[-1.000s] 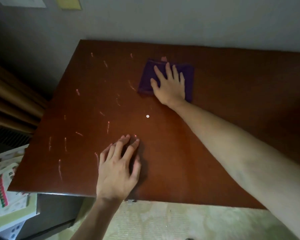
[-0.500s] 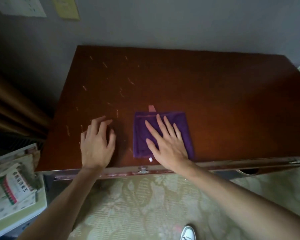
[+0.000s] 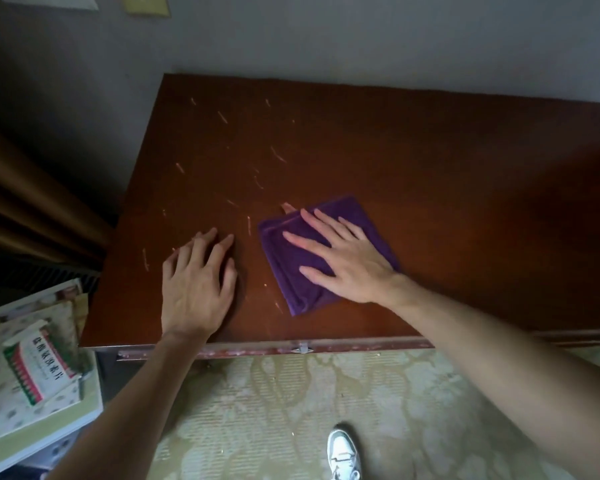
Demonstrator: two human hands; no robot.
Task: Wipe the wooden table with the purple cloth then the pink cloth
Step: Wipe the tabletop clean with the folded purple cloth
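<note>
A folded purple cloth (image 3: 291, 261) lies on the dark red-brown wooden table (image 3: 430, 188), near its front edge and left of centre. My right hand (image 3: 343, 259) presses flat on the cloth with fingers spread. A small pink tag sticks out at the cloth's far corner. My left hand (image 3: 198, 285) rests palm down on the bare wood just left of the cloth, close to the front edge. Pale scratch marks are scattered over the table's left half. No pink cloth is in view.
A grey wall runs behind the table. A brown curtain (image 3: 32, 209) hangs at the left. Below it a stack of books with a red and green box (image 3: 39, 368) sits beside the table. A patterned carpet and a white shoe (image 3: 343, 455) lie below the front edge.
My right hand pulled the purple cloth from the far middle of the table toward the front edge, then turned it slightly. My left hand stayed flat near the front left.
</note>
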